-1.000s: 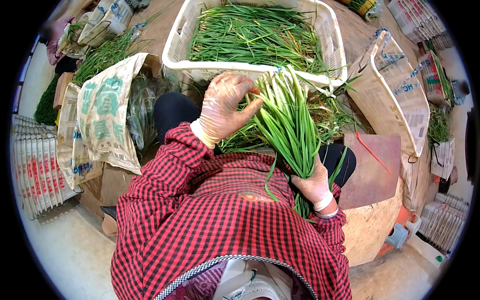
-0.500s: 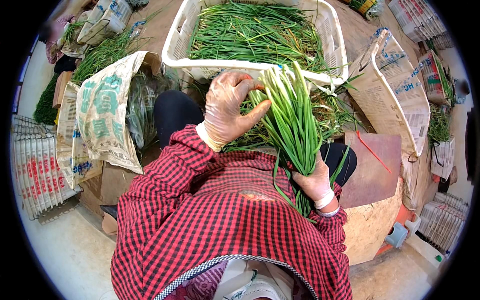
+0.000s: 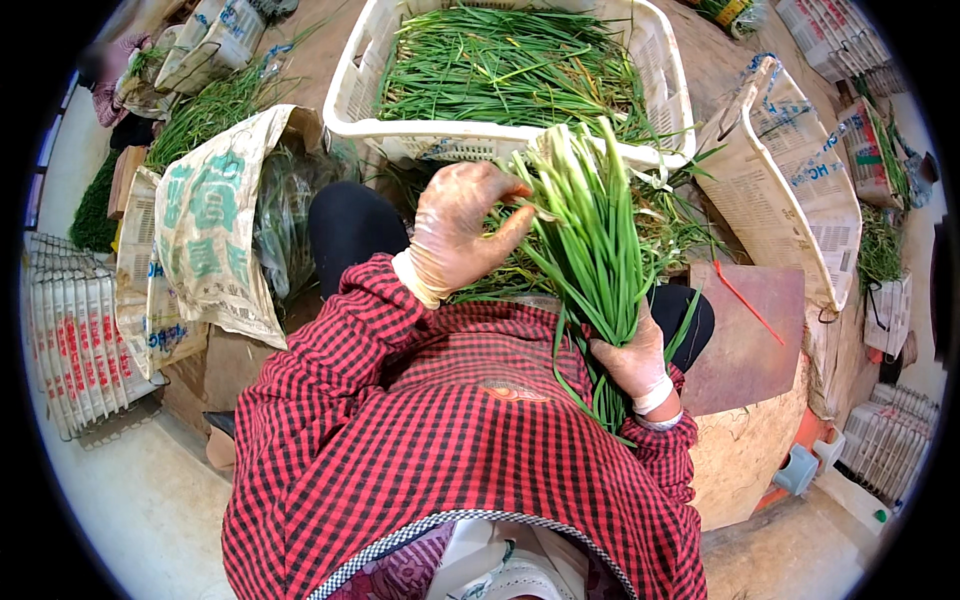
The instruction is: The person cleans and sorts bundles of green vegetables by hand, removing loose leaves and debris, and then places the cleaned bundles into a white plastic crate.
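Note:
A bundle of garlic chives stands tilted in front of my chest, pale stem ends up and green leaf tips hanging down. My right hand, in a thin clear glove, is closed around its lower leafy part. My left hand, gloved too, has bent fingers with thumb and forefinger at the left edge of the pale stems. What those fingertips pinch is too small to make out. Just beyond my hands, a white plastic crate holds many more chives laid flat.
Loose trimmings lie between my knees and the crate. To the left, a printed sack drapes over a crate; another white crate stands at right. A brown board with a red strip lies beside my right knee. Someone sits at far left.
My left hand has dropped slightly, its fingertips lower along the stems. The bundle has turned a little more upright, still in my right hand.

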`<state>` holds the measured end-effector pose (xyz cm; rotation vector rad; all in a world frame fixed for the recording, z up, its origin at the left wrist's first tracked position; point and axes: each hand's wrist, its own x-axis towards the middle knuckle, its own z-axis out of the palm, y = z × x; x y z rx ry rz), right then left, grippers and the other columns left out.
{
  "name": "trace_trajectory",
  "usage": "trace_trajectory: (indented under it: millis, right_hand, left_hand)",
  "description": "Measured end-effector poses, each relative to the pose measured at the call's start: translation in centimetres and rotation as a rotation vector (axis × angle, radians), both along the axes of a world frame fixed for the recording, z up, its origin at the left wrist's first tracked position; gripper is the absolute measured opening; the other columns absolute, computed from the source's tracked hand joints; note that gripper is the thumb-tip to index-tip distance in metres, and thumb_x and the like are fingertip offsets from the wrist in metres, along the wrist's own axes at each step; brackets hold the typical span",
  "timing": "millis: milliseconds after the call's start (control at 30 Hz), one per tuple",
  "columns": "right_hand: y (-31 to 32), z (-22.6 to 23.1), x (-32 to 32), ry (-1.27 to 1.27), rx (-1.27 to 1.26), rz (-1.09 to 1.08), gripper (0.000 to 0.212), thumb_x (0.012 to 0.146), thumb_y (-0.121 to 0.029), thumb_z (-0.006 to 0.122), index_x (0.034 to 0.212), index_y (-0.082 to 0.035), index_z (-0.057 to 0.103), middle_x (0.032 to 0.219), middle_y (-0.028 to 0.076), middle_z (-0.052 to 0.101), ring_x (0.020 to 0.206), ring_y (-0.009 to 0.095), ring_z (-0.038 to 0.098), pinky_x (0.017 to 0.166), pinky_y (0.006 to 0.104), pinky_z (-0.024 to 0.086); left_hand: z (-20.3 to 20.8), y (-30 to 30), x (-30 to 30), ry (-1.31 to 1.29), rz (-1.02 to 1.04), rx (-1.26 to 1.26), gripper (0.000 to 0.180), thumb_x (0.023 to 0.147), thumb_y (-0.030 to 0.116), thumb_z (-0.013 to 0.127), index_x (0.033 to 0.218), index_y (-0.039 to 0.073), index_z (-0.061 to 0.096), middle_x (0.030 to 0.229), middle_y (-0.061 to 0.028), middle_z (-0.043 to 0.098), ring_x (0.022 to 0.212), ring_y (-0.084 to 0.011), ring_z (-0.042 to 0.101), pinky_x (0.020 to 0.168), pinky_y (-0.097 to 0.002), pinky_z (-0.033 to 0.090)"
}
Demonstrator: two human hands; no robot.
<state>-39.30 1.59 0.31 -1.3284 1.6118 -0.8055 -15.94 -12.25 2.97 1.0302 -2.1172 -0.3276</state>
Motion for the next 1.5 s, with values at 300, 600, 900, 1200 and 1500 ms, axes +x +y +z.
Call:
trace_trajectory:
  millis: [300,600,900,1200,1500]
  right_hand:
    - [-0.2,0.3,0.4,0.164,0.009,0.049,0.071,0.062,-0.004,0.067,0.128,-0.004,0.041,0.106,0.012,0.064,0.094,0.021,0.063,0.085,0.0308,0.048]
    - [-0.1,0.0,0.3,0.145,-0.071,0.102,0.069,0.063,-0.013,0.067,0.125,-0.005,0.038,0.097,0.018,0.064,0.089,0.036,0.063,0.078,0.0397,0.051]
    - [-0.3,0.4,0.4,0.262,-0.022,0.145,0.069,0.063,-0.015,0.068,0.125,-0.006,0.039,0.093,0.019,0.064,0.085,0.038,0.062,0.076,0.0408,0.051]
    - [-0.4,0.3,0.3,0.215,-0.026,0.146,0.071,0.063,-0.015,0.068,0.127,-0.007,0.038,0.095,0.02,0.063,0.087,0.037,0.062,0.075,0.0411,0.051]
    - [-0.3,-0.7,0.4,0.35,0.003,0.166,0.075,0.061,-0.016,0.069,0.129,-0.007,0.036,0.094,0.021,0.063,0.086,0.039,0.061,0.074,0.0434,0.051]
  left_hand:
    - [0.8,-1.2,-0.2,-0.365,-0.024,0.05,0.028,0.075,0.026,0.063,0.099,0.011,0.061,0.101,-0.0093,0.057,0.103,-0.0292,0.053,0.102,-0.0472,0.027]
    - [0.0,-2.4,1.2,-0.433,-0.301,0.273,0.024,0.072,0.028,0.062,0.088,0.011,0.07,0.093,-0.0086,0.064,0.096,-0.0255,0.058,0.095,-0.0433,0.036]
    - [1.5,-4.5,0.9,-0.536,-0.449,0.683,0.029,0.073,0.035,0.063,0.087,0.012,0.071,0.079,-0.012,0.066,0.077,-0.0287,0.063,0.072,-0.0384,0.048]
    - [1.0,-4.5,0.9,-0.491,-0.52,0.874,0.032,0.072,0.036,0.068,0.089,0.009,0.07,0.082,-0.0123,0.066,0.078,-0.0265,0.063,0.071,-0.0359,0.047]
    - [2.0,-3.7,-0.8,-0.647,-0.47,0.98,0.042,0.075,0.044,0.064,0.097,0.008,0.068,0.089,-0.0154,0.066,0.085,-0.0301,0.063,0.077,-0.0374,0.048]
